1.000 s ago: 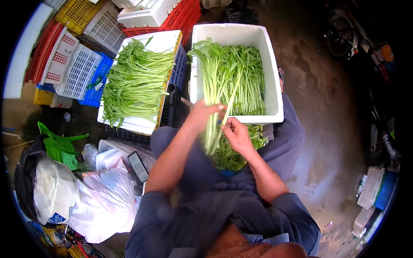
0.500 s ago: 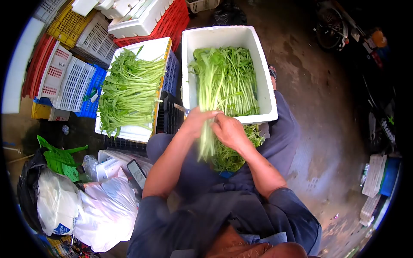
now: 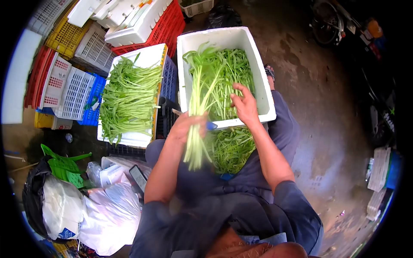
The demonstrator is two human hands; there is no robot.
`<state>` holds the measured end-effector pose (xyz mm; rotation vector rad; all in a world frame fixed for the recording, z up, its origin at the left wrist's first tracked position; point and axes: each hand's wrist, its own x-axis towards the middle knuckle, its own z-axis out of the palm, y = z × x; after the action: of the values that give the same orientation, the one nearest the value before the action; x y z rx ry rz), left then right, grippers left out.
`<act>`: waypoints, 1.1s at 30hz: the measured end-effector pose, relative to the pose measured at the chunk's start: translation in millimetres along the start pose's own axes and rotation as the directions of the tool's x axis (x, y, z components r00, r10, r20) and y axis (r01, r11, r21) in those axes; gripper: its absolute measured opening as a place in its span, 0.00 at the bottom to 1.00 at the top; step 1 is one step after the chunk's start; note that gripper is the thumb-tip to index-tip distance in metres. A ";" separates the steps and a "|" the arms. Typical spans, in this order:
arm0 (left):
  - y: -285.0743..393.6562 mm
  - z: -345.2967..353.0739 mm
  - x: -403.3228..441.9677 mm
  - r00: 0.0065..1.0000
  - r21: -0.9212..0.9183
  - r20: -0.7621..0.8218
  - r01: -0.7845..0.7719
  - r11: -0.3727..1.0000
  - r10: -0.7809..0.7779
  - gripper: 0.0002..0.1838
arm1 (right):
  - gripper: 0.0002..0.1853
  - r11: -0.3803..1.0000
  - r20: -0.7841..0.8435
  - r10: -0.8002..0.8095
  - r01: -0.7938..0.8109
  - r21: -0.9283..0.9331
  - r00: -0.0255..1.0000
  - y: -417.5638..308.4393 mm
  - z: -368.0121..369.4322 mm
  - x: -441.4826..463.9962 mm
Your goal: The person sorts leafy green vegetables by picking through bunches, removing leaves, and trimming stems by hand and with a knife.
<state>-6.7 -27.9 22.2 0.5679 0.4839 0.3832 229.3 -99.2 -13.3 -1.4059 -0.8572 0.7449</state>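
My left hand (image 3: pixel 186 127) is closed round the pale stems of a bunch of leafy greens (image 3: pixel 198 88), like water spinach, leaves pointing away from me. A thin tool, its kind unclear, shows a blue end (image 3: pixel 211 125) beside that hand and a brownish tip on the other side. My right hand (image 3: pixel 246 105) is apart from the bunch, fingers spread, above the near right part of a white foam box (image 3: pixel 266 94). Inside the box lie more long-stemmed greens (image 3: pixel 234 77). Loose leafy pieces (image 3: pixel 234 148) lie below the box, between my legs.
Left of the box, a foam lid (image 3: pixel 148 51) carries a row of laid-out greens (image 3: pixel 131 101) on a crate. Stacked plastic crates (image 3: pixel 75 96) stand farther left. White plastic bags (image 3: pixel 112 215) and a phone (image 3: pixel 138 176) are at lower left. A wheeled vehicle (image 3: pixel 329 23) stands at right.
My right hand has let go of the stems and moved up and right, its fingers opening. The bunch has shifted slightly left in my left hand.
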 end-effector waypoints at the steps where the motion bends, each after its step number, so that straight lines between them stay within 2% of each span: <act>1: -1.5 -0.9 0.1 1.000 0.025 -0.015 0.009 1.000 -0.008 0.15 | 0.19 1.000 0.027 -0.003 0.002 0.009 1.000 1.4 4.0 9.0; 6: -0.5 1.1 -3.4 0.998 0.028 -0.060 0.016 0.999 -0.015 0.17 | 0.18 0.999 0.122 -0.029 0.034 -0.035 0.992 22.4 22.1 30.5; 7: 1.1 0.4 -4.2 0.998 0.022 -0.061 0.011 1.000 -0.009 0.17 | 0.14 0.995 0.129 0.048 -0.059 0.081 0.990 24.8 23.4 29.8; 10: 3.8 -4.8 -5.8 0.999 0.001 -0.023 0.023 1.000 -0.023 0.17 | 0.11 0.925 0.103 -0.165 0.190 -0.328 0.981 17.5 13.5 32.1; 12: 2.9 -14.1 -2.4 0.996 0.125 -0.073 0.050 0.991 -0.041 0.18 | 0.10 0.909 0.053 -0.158 0.166 -0.382 0.986 2.5 14.4 32.0; 14: 2.5 -14.4 0.6 0.989 0.156 -0.135 0.080 0.984 -0.059 0.18 | 0.10 0.881 0.031 -0.197 0.191 -0.433 0.980 0.7 14.5 35.7; 15: 5.0 -13.5 1.9 0.984 0.171 -0.164 0.092 0.981 -0.064 0.17 | 0.10 0.897 0.036 -0.125 0.129 -0.422 0.991 -0.2 13.1 35.8; 18: 14.4 -21.3 0.6 0.982 0.171 -0.187 0.054 0.984 -0.021 0.17 | 0.10 0.840 0.061 -0.201 0.204 -0.503 0.978 18.8 6.4 29.9; 21: 22.2 -27.2 -8.7 0.983 0.125 -0.183 0.054 0.991 -0.031 0.17 | 0.10 0.777 -0.057 -0.132 0.068 -0.625 0.990 22.5 -17.4 26.9; 22: 27.3 -26.9 -10.6 0.984 0.112 -0.178 0.051 0.992 -0.030 0.16 | 0.10 0.795 -0.014 -0.123 0.090 -0.600 0.992 25.9 -33.3 27.8; 23: 30.2 -19.8 -12.9 0.970 0.049 -0.244 0.022 0.999 -0.010 0.18 | 0.10 0.820 0.042 0.054 -0.021 -0.572 0.998 8.8 -42.7 22.7; 24: 31.9 -21.8 -11.1 0.972 0.019 -0.232 -0.025 1.000 0.029 0.18 | 0.10 0.839 0.145 0.087 0.006 -0.544 0.986 -5.5 -48.4 12.9; 25: 31.3 -25.7 -9.7 0.973 -0.017 -0.223 -0.070 0.997 0.064 0.19 | 0.12 0.875 0.273 0.230 -0.076 -0.477 0.934 -18.9 -55.0 2.4; 26: 31.9 -29.8 -8.3 0.971 -0.051 -0.214 -0.116 0.992 0.102 0.20 | 0.12 0.864 0.459 0.387 -0.140 -0.485 0.800 -27.5 -60.5 -6.7; 27: 34.2 -32.0 -8.1 0.968 -0.051 -0.203 -0.161 0.986 0.148 0.23 | 0.13 0.840 0.608 0.510 -0.198 -0.505 0.608 -34.1 -64.5 -12.8; 28: 37.4 -32.4 -7.5 0.956 -0.067 -0.222 -0.213 0.975 0.194 0.23 | 0.16 0.771 0.667 0.637 -0.309 -0.557 0.388 -37.7 -64.5 -14.6; 30: 43.4 -30.8 -6.8 0.925 -0.092 -0.261 -0.309 0.947 0.276 0.25 | 0.18 0.755 0.648 0.647 -0.214 -0.620 0.403 -38.0 -51.4 3.5; 32: 45.7 -34.1 -4.9 0.894 -0.070 -0.313 -0.358 0.931 0.321 0.24 | 0.16 0.814 0.487 0.530 -0.254 -0.523 0.694 17.1 -36.7 33.9; 33: 46.2 -36.1 -3.6 0.876 -0.067 -0.344 -0.382 0.922 0.338 0.24 | 0.16 0.817 0.446 0.497 -0.229 -0.529 0.745 44.0 -22.9 54.3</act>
<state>-38.7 21.4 24.0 0.4645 0.6668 0.8730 279.2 -62.6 -53.2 -1.8339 -1.2857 1.4012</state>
